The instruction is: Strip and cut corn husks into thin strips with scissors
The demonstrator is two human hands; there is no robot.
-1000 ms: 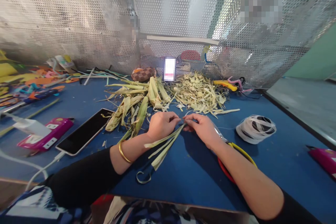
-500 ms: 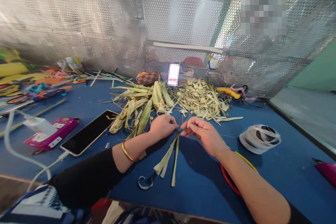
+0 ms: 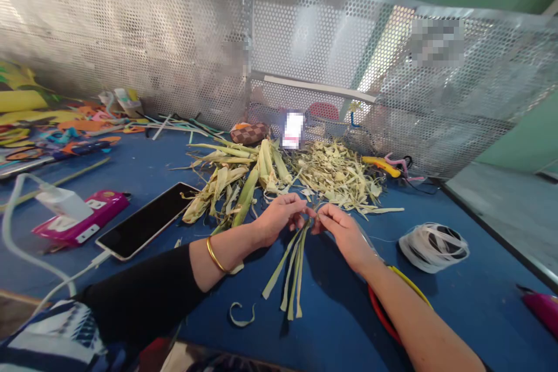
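Observation:
Narrow pale green corn husk strips [image 3: 293,279] hang fanned out over the blue table, gathered at their top ends between my two hands. My left hand [image 3: 282,216] is closed at that top end, its index finger reaching across to the right. My right hand [image 3: 339,231] pinches the gathered end from the other side. The exact grip of the fingertips is partly hidden. Beneath my right forearm lie scissors with a red and yellow handle [image 3: 386,314]. A curled husk scrap [image 3: 242,322] rests near the front edge.
Whole husks [image 3: 244,197] and a pile of shredded husk [image 3: 340,174] lie beyond my hands. On the right sits a roll of white thread [image 3: 433,247]. To the left are a phone [image 3: 146,221] and a pink power strip [image 3: 82,218]. A perforated metal screen [image 3: 326,29] stands behind.
The strips have swung from slanting left to hanging nearly straight toward me, and have spread apart. My left hand has moved right, its fingers now meeting those of my right hand.

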